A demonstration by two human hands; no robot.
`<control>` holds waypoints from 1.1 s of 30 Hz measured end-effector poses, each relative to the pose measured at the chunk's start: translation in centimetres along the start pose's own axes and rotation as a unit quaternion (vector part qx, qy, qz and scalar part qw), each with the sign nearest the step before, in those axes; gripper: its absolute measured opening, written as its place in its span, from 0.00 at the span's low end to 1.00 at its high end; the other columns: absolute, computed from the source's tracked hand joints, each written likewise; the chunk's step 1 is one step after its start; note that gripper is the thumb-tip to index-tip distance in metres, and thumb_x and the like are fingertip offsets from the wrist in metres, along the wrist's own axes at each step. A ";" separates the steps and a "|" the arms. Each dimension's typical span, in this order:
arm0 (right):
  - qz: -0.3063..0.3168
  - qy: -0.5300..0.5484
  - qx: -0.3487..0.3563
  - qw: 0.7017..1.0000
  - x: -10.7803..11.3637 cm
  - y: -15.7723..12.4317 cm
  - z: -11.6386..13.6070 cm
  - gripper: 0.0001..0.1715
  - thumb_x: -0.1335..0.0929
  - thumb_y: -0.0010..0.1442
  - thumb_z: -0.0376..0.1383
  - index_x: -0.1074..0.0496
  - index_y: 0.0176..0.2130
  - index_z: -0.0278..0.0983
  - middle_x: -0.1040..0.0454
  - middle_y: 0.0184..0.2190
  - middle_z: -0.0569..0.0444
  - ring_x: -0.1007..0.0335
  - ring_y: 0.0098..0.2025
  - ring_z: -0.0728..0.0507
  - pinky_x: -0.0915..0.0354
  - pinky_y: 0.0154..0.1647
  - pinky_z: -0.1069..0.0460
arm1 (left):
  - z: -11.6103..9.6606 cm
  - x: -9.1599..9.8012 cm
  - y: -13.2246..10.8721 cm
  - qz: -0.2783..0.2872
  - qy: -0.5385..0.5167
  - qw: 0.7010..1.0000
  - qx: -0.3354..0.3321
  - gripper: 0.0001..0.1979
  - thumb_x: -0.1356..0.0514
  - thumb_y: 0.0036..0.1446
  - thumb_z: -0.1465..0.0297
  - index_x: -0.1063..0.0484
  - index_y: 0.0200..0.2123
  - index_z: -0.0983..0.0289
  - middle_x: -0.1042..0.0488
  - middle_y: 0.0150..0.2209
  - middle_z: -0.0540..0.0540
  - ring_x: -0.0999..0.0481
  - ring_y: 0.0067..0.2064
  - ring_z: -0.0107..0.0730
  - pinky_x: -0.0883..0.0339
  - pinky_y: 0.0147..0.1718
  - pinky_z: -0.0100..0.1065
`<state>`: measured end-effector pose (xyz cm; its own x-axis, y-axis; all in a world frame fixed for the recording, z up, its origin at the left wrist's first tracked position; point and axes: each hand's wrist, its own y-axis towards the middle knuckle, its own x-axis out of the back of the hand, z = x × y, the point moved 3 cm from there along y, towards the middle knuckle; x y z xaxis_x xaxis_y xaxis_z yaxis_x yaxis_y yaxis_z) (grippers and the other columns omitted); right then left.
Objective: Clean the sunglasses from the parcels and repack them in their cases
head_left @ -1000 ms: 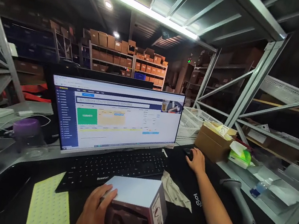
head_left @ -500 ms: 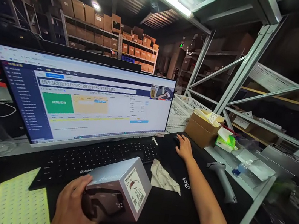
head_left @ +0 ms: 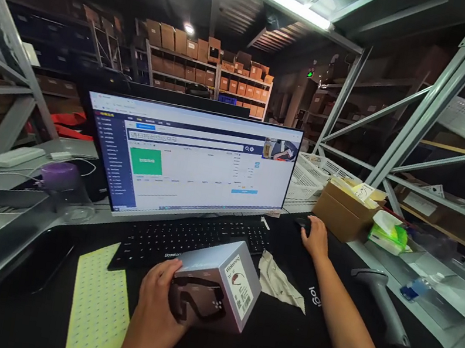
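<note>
My left hand [head_left: 157, 304] is closed around the left end of a boxed pair of glasses, a grey-blue carton [head_left: 204, 288] tilted over the black desk mat. The front of the carton pictures dark wraparound glasses; its right end bears a white label with a barcode. Out to the right, my right hand [head_left: 316, 239] rests over a black computer mouse [head_left: 301, 222], fingers curved on it and partly hiding it. Behind the carton lie a black keyboard [head_left: 199, 237] and a wide monitor [head_left: 205, 175] showing a page with a green block.
Right of the mat are a barcode scanner [head_left: 386, 306], an open cardboard box [head_left: 342, 213], a tissue pack [head_left: 388, 233] and a small bottle [head_left: 421, 287]. A crumpled cloth [head_left: 279, 283] lies beside the carton. At left are a yellow label sheet [head_left: 98, 300] and a purple-lidded jar [head_left: 65, 187].
The view has swung left, so everything sits further right. On the monitor, the yellow panel and highlighted row are gone and the green block's text differs. Both hands keep their holds.
</note>
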<state>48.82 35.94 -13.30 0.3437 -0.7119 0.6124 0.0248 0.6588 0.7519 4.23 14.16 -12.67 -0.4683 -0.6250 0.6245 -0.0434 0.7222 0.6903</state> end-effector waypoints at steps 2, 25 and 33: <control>-0.052 0.010 -0.033 0.998 1.1 0.3 0.1 0.19 0.36 0.59 0.40 0.30 0.47 0.33 0.27 0.48 0.35 0.34 0.54 0.31 0.39 0.58 0.36 | 0.0 -0.1 0.0 0.001 -0.002 1.000 0.006 0.33 0.41 0.53 0.62 0.46 0.61 0.64 0.37 0.57 0.65 0.35 0.59 0.55 0.36 0.57 0.55; 0.223 0.167 0.081 0.957 10.1 -9.7 18.2 0.23 0.35 0.58 0.38 0.22 0.52 0.40 0.17 0.42 0.50 0.19 0.35 0.40 0.26 0.35 0.49 | -3.8 0.1 -3.3 0.202 -0.265 0.938 0.098 0.65 0.24 0.32 0.58 0.56 0.69 0.65 0.41 0.66 0.71 0.40 0.68 0.61 0.54 0.68 0.61; 0.109 0.126 0.039 0.985 15.2 -9.6 19.2 0.20 0.36 0.62 0.50 0.21 0.40 0.41 0.18 0.38 0.47 0.20 0.39 0.31 0.25 0.38 0.41 | -3.4 1.1 -3.0 0.281 -0.260 0.918 0.107 0.71 0.25 0.32 0.50 0.60 0.71 0.68 0.49 0.70 0.75 0.51 0.72 0.64 0.77 0.67 0.68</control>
<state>35.81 14.16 -6.52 0.5547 -0.4667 0.6889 -0.1441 0.7615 0.6319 6.87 10.30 -12.85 -0.8251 0.0491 0.5628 0.1869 0.9638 0.1901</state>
